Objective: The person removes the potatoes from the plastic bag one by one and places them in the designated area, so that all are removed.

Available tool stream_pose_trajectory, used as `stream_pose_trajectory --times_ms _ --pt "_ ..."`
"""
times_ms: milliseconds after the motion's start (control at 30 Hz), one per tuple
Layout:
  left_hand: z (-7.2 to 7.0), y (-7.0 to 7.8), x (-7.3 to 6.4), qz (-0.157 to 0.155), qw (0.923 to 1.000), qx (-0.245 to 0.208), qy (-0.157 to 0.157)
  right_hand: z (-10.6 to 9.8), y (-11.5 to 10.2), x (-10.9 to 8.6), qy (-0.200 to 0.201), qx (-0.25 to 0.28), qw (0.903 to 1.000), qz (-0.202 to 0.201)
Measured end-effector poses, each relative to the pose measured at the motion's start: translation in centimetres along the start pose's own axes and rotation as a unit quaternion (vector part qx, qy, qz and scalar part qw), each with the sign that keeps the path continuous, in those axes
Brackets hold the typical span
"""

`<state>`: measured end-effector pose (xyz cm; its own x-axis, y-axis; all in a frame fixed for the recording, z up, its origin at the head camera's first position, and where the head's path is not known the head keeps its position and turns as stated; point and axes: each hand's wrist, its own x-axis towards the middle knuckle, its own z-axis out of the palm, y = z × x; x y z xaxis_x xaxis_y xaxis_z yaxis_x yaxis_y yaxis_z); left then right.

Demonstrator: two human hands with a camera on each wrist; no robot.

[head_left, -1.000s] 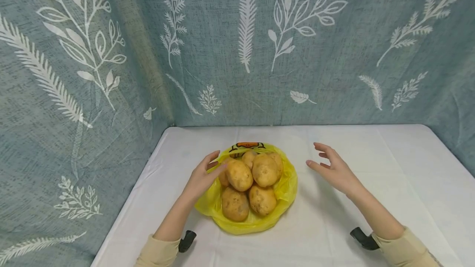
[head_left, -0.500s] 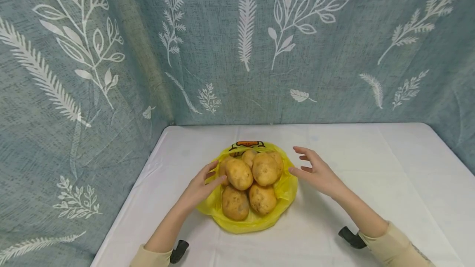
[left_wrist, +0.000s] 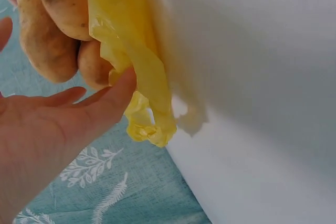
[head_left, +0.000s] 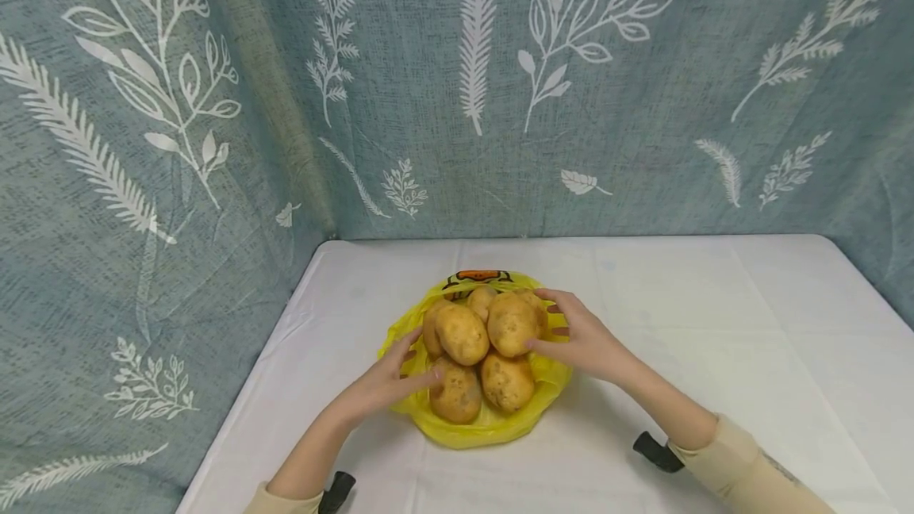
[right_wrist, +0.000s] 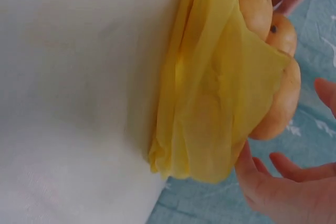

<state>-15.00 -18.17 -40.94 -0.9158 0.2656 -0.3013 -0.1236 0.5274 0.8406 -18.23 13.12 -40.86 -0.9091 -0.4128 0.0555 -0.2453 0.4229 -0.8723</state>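
A yellow plastic bag point(head_left: 471, 439) lies spread open on the table, with several potatoes piled in it. My left hand point(head_left: 378, 383) is at the bag's left side, thumb in front of the front-left potato point(head_left: 455, 393). In the left wrist view, a fingertip of it touches the bag's edge point(left_wrist: 149, 72). My right hand point(head_left: 581, 346) is at the right side, its loosely bent fingers over the rim and its thumb near the upper-right potato point(head_left: 510, 322). In the right wrist view, one fingertip meets the yellow film point(right_wrist: 210, 129). Neither hand grips anything.
A white cloth covers the table point(head_left: 700, 324). A blue-green curtain point(head_left: 428, 86) with white leaf prints hangs behind the table and along its left side. Black wrist devices point(head_left: 658, 452) sit under both forearms.
My right hand has come in from the right to the bag's right rim. The left hand has moved slightly lower and nearer the front-left potato. The bag and potatoes look almost unmoved.
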Motion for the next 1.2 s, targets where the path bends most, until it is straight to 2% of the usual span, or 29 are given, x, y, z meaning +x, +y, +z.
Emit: stream_pose_trajectory --times_ms 133,267,800,967,1200 --pt "0.0 -0.3 -0.1 0.004 0.9998 0.000 -0.021 0.6 -0.1 0.4 -0.004 0.000 1.0000 -0.006" --pt "0.2 -0.7 -0.1 0.012 0.9995 0.007 -0.030 1.1 -0.2 0.7 -0.002 -0.016 0.9997 -0.018" --pt "0.7 -1.8 0.0 0.044 0.9975 0.041 -0.038 2.0 -0.2 1.1 0.008 -0.079 0.9961 -0.038" --pt "0.8 -2.1 0.0 0.048 0.9968 0.051 -0.037 2.0 -0.2 1.1 0.013 -0.088 0.9951 -0.043" --pt "0.9 -2.4 0.1 0.048 0.9967 0.056 -0.033 2.0 -0.3 1.1 0.012 -0.082 0.9962 -0.027"
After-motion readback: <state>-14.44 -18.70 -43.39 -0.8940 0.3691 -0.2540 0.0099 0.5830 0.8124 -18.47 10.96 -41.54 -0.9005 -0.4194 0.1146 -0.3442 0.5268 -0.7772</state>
